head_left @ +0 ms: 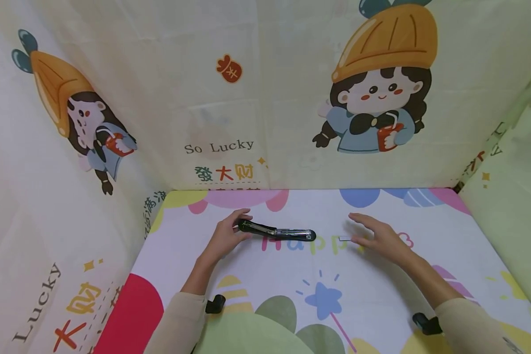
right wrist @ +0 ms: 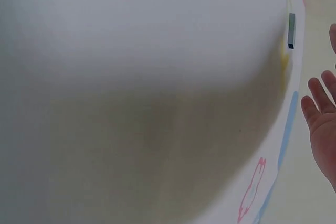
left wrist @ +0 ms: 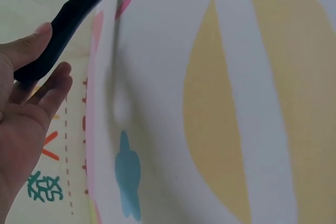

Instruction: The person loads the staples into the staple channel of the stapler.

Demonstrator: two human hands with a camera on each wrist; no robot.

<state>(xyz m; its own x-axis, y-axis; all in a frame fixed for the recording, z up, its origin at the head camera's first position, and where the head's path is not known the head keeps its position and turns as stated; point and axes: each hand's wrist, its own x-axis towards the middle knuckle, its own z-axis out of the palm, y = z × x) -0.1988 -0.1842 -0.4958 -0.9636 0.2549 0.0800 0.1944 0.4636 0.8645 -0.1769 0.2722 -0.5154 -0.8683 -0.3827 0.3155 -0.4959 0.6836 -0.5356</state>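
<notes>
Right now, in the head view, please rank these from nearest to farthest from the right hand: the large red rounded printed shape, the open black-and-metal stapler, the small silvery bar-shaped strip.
1. Silvery strip: immediately left of the right hand.
2. Stapler: farther left, one end in the left hand.
3. Red printed shape: lower left of the view.

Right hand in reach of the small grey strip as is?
Probably yes: the right hand holds nothing and hovers near the small grey strip on the table; the stapler, in the left hand, looks out of the way.
</notes>
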